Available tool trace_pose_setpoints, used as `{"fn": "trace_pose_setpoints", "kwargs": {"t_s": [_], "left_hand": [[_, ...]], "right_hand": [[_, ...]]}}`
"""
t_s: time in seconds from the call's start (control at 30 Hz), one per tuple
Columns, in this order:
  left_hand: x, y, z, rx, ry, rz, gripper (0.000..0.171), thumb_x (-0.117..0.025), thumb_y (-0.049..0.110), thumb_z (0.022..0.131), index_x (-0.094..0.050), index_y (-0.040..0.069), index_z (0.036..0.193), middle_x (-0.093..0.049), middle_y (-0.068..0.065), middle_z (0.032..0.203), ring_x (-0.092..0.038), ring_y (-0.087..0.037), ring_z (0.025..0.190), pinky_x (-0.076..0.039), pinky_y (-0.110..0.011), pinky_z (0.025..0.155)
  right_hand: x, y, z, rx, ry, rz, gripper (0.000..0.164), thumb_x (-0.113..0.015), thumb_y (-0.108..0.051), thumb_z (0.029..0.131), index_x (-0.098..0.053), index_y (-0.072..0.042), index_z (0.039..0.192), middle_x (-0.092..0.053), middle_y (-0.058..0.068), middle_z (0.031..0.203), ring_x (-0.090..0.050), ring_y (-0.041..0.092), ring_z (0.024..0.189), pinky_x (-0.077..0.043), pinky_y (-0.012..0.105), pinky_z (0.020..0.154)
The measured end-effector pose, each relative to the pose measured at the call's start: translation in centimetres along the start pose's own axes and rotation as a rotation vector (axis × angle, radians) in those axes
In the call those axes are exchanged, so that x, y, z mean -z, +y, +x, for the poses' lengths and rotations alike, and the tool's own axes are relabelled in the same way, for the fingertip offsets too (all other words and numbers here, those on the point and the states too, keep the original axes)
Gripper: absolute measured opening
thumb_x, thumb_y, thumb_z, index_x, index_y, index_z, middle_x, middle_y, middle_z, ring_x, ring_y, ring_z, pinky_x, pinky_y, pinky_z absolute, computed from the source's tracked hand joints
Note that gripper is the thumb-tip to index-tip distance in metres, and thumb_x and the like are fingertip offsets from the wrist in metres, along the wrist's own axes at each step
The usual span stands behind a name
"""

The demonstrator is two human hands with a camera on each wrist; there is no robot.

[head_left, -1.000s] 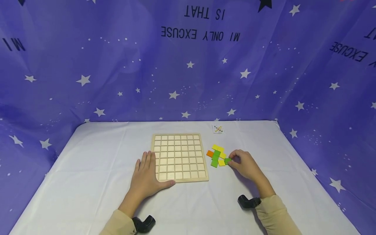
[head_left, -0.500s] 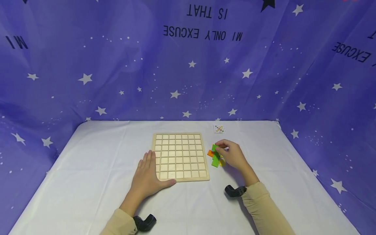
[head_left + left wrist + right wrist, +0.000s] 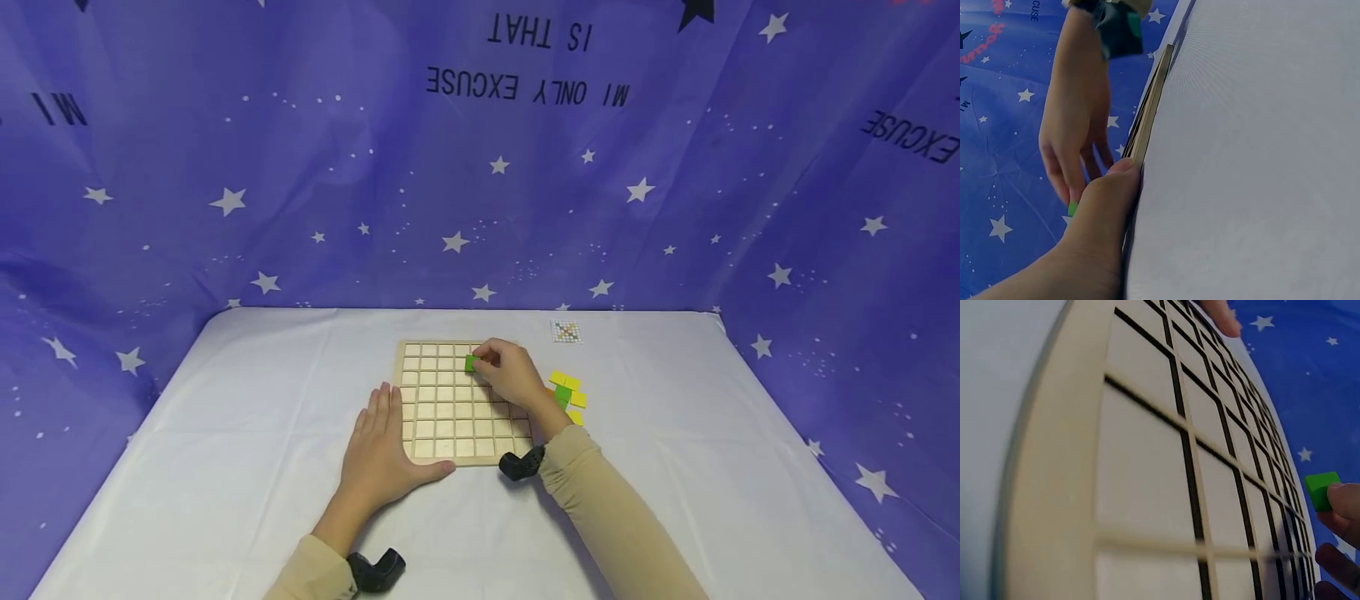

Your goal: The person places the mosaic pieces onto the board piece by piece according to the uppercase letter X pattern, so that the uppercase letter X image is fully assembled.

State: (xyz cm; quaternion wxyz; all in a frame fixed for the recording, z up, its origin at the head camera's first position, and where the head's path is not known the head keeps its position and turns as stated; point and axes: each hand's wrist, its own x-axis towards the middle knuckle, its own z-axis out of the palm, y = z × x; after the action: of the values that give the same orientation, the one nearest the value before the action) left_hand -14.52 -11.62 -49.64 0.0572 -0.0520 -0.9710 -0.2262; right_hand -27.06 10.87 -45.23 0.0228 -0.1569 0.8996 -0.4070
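Note:
My right hand [image 3: 510, 372] pinches a green square tile [image 3: 471, 363] over the upper part of a wooden grid board [image 3: 435, 461]. In the right wrist view the same green tile [image 3: 1321, 489] sits between thumb and finger, apart from the board's surface. My left hand [image 3: 375, 462] lies with straight fingers along the board's left edge, its thumb on the near edge. The left wrist view shows that thumb [image 3: 1107, 200] against the board's side [image 3: 1154, 106]. Beside the board on the right lie several yellow tiles [image 3: 572, 383] and a green tile [image 3: 562, 394], with others partly hidden by my right forearm.
A small pattern card [image 3: 566, 332] with a coloured grid lies near the table's far edge. White cloth covers the table [image 3: 225, 433]. A purple star-printed curtain [image 3: 360, 192] stands behind it and along the sides.
My right hand has picked the green tile from the pile at the right and carried it left over the board. My left hand has kept its place on the board.

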Motion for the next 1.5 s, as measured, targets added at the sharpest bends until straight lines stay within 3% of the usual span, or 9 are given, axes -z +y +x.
{"fn": "trace_pose_setpoints", "kwargs": {"t_s": [0.17, 0.4, 0.67, 0.83, 1.13, 1.5], "left_hand": [[0.0, 0.1, 0.0, 0.01, 0.002, 0.036, 0.147, -0.058, 0.095, 0.058, -0.011, -0.001, 0.158, -0.007, -0.021, 0.166, -0.001, -0.039, 0.155, -0.006, -0.055, 0.125], [0.0, 0.1, -0.1, 0.013, -0.012, 0.043, 0.146, -0.054, 0.097, 0.059, -0.012, -0.002, 0.158, -0.012, -0.019, 0.166, -0.008, -0.036, 0.155, -0.008, -0.056, 0.125], [-0.1, 0.2, -0.1, 0.012, -0.011, 0.05, 0.146, -0.05, 0.099, 0.058, -0.013, -0.002, 0.158, -0.013, -0.019, 0.166, -0.012, -0.035, 0.155, -0.012, -0.055, 0.125], [-0.1, 0.2, -0.1, 0.018, -0.018, 0.055, 0.146, -0.051, 0.099, 0.059, -0.011, -0.001, 0.158, -0.012, -0.018, 0.166, -0.01, -0.035, 0.155, -0.012, -0.055, 0.125], [0.1, 0.1, -0.2, 0.024, -0.03, 0.048, 0.143, -0.057, 0.093, 0.062, -0.01, -0.002, 0.158, -0.011, -0.018, 0.167, -0.009, -0.035, 0.155, -0.012, -0.055, 0.125], [0.1, 0.2, -0.2, 0.021, -0.031, 0.052, 0.142, -0.058, 0.092, 0.063, -0.011, -0.003, 0.158, -0.011, -0.019, 0.166, -0.009, -0.035, 0.155, -0.014, -0.055, 0.125]], "right_hand": [[-1.7, -1.0, 1.0, 0.011, -0.009, -0.034, 0.013, -0.065, -0.025, 0.097, -0.07, -0.019, 0.107, -0.067, -0.006, 0.096, -0.059, 0.011, 0.087, -0.051, 0.03, 0.079], [-3.5, -2.0, 1.9, 0.023, 0.014, -0.054, 0.014, -0.066, -0.024, 0.097, -0.071, -0.018, 0.108, -0.068, -0.004, 0.091, -0.061, 0.011, 0.079, -0.052, 0.028, 0.073], [-4.7, -2.4, 2.5, 0.019, 0.075, -0.085, 0.014, -0.066, -0.026, 0.097, -0.071, -0.02, 0.108, -0.071, -0.005, 0.093, -0.063, 0.011, 0.084, -0.053, 0.037, 0.09], [-5.3, -2.8, 2.7, 0.033, 0.078, -0.103, 0.015, -0.066, -0.026, 0.097, -0.071, -0.019, 0.11, -0.07, -0.006, 0.091, -0.061, 0.011, 0.083, -0.051, 0.033, 0.081], [-5.8, -3.7, 2.7, 0.045, 0.08, -0.153, 0.016, -0.066, -0.026, 0.097, -0.071, -0.019, 0.11, -0.074, -0.006, 0.095, -0.065, 0.014, 0.091, -0.041, 0.045, 0.104], [-6.2, -3.7, 2.8, 0.049, 0.089, -0.201, 0.015, -0.068, -0.03, 0.095, -0.072, -0.022, 0.108, -0.073, -0.008, 0.093, -0.057, 0.013, 0.091, -0.043, 0.038, 0.092]]}}
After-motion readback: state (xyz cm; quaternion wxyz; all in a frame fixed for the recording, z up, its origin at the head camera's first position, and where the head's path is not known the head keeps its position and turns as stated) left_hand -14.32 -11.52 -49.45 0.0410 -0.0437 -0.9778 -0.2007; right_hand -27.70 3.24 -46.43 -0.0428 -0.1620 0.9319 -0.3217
